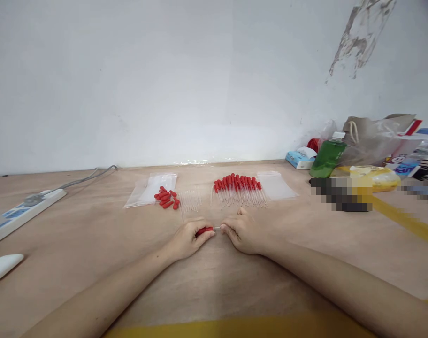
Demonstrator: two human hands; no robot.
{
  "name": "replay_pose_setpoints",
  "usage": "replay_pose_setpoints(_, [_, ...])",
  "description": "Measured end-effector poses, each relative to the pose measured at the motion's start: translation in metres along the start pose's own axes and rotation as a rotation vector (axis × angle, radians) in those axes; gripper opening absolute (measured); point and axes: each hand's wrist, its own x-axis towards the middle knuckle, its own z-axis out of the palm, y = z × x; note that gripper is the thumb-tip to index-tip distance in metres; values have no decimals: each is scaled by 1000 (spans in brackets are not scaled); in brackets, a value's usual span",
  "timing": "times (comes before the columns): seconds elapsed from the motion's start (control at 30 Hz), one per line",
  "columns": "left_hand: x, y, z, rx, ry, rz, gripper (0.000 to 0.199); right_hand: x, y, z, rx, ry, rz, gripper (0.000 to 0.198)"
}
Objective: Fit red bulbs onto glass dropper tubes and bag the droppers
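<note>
My left hand [195, 238] is closed around a red rubber dropper bulb [206, 229]. From the bulb's end a thin clear dropper tube [217, 228] runs to my right hand [242, 232], whose thumb and fingertips pinch it. Beyond my left hand lie a pile of loose red bulbs [166, 198] and a row of bare clear tubes [190, 201]. Further right, a row of droppers with red bulbs on their tubes [238, 188] lies side by side, bulbs toward the wall.
Clear plastic bags [161, 183] lie behind the loose bulbs, and another bag [277, 185] is right of the droppers. A power strip [27, 211] and a white mouse-like object [4, 267] are at left. A green bottle [328, 157], tissue pack [300, 158] and bags crowd the right.
</note>
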Motion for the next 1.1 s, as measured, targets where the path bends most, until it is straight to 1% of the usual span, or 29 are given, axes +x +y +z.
replay_pose_setpoints(0.13, [3, -4, -2, 10, 41, 33, 23, 2, -3, -10, 73, -59, 12, 26])
replay_pose_setpoints(0.2, [4, -9, -3, 15, 92, 55, 20, 3, -4, -15, 146, -82, 30, 23])
replay_pose_setpoints(0.23, [4, -13, -4, 23, 135, 60, 20, 3, -4, -17, 194, -94, 61, 21])
replay_pose_setpoints(0.27, [3, -17, -6, 39, 187, 59, 26, 4, -3, -19, 253, -105, 108, 19])
replay_pose_setpoints(0.33, [2, -26, -9, 110, 291, 38, 38, 9, 3, -20, 390, -116, 257, 17])
replay_pose_setpoints(0.37, [1, -31, -12, 163, 335, 20, 40, 12, 8, -21, 453, -115, 343, 17])
replay_pose_setpoints(0.43, [1, -42, -17, 284, 404, -25, 32, 22, 20, -22, 497, -81, 506, 21])
replay_pose_setpoints(0.5, [1, -53, -24, 394, 462, -82, 26, 36, 32, -23, 374, 20, 628, 26])
replay_pose_setpoints(0.6, [0, -65, -32, 484, 517, -171, 21, 60, 45, -22, 231, 132, 711, 28])
replay_pose_setpoints(0.67, [-1, -71, -37, 506, 535, -223, 18, 75, 49, -16, 161, 166, 752, 26])
replay_pose_setpoints(0.77, [-3, -77, -41, 506, 565, -292, 17, 89, 51, -4, 66, 179, 795, 26])
replay_pose_setpoints(0.93, [-5, -87, -44, 435, 568, -389, 16, 92, 48, 8, -63, 188, 808, 27])
replay_pose_setpoints(1.0, [-5, -89, -44, 409, 552, -432, 16, 93, 43, 9, -97, 180, 775, 28])
replay_pose_setpoints(1.1, [-5, -89, -43, 383, 538, -468, 18, 100, 31, 12, -127, 120, 711, 25])
